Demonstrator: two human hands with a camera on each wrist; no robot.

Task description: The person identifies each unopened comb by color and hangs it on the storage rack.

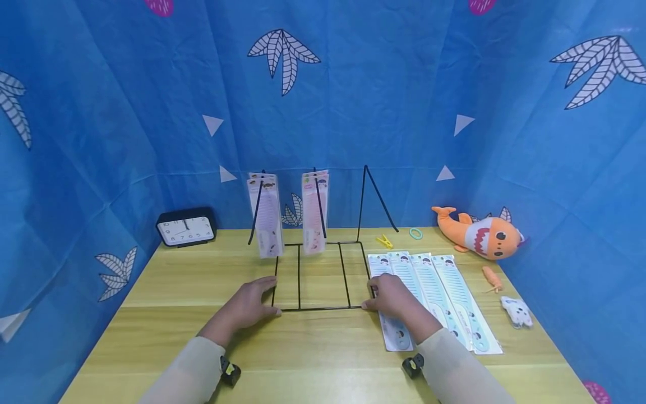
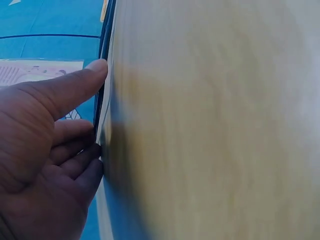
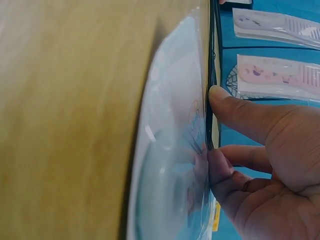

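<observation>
1. Black-cased clock [image 1: 187, 229], with a white numbered face: on the tabletop [image 1: 166, 331], beyond the left hand and to its left.
2. Left hand [image 1: 247, 303]: well apart from the right hand, at the rack's near left corner. The thumb and fingers are spread apart from each other, their tips touching the black wire. A small black device [image 1: 230, 372] sits at the wrist, by a light sleeve [image 1: 187, 373].
3. Purple comb packs [image 1: 272, 219]: hanging in a stack from the rack's left hook, beyond the left hand.
4. Black wire display rack [image 1: 323, 308]: its base lies on the tabletop between the two hands, its hooks rising beyond them.
5. Pink comb packs [image 1: 310, 219]: hanging from the middle hook, beyond the gap between the hands.
6. Right-hand hook [image 1: 362, 202]: rising beyond the right hand.
7. Yellow clothespin [image 1: 384, 242] and green ring [image 1: 415, 233]: beyond the right hand, near each other.
8. Right hand [image 1: 391, 297]: at the rack's near right corner, thumb apart from the bent fingers, tips touching the wire.
9. Four blue comb packs [image 1: 444, 297]: fanned out to the right of the right hand, which partly covers the leftmost.
10. Orange shark plush [image 1: 481, 233], small orange toy [image 1: 492, 279] and small white spotted item [image 1: 516, 312]: farther right of the right hand.
</observation>
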